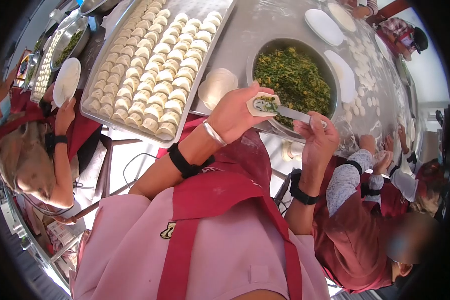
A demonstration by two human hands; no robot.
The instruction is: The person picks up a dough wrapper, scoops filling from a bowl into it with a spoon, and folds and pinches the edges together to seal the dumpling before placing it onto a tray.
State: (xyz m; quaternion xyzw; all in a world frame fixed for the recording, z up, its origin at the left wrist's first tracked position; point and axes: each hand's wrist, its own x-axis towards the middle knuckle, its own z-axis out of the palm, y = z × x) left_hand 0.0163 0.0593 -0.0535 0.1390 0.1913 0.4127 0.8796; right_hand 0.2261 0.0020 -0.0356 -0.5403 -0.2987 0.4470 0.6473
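In my left hand [235, 112] lies a round dumpling wrapper [255, 109], cupped between the palm and fingers. My right hand [317, 132] grips the handle end of a metal spoon [295, 114], whose tip rests on green filling [269, 103] in the wrapper. Just beyond both hands stands a steel bowl [336, 92] holding chopped green and yellow filling [295, 75]. A stack of wrappers [217, 86] lies on the table to the left of the bowl, close to my left hand.
Left of the bowl, a metal tray [182, 117] carries rows of folded dumplings [162, 87]. White plates [325, 26] and scattered dough pieces [365, 65] cover the right side of the steel table [245, 25]. Co-workers sit close on both sides; one person's hand [65, 112] holds a white plate [67, 82].
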